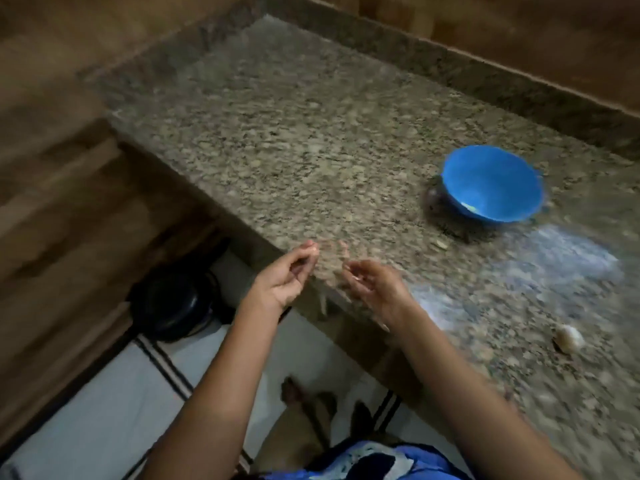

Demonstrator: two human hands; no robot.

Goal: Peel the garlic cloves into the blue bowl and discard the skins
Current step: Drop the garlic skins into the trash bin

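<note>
Garlic clove (568,338) on counter (311,150), axis too blurred; left hand (287,275) curled, right hand (375,287) blurred, grasp of both cannot tell.

Blue bowl (491,174): round, upright, on the counter (277,150) at 2 o'clock in the view. One small pale piece (469,206) lies low inside it at its 7 o'clock, blurred. Garlic clove (568,337): whitish, lying alone on the counter at 4 o'clock, well apart from the bowl. Small pale flecks (439,244) lie near the bowl's 7 o'clock, too blurred to identify.
</note>
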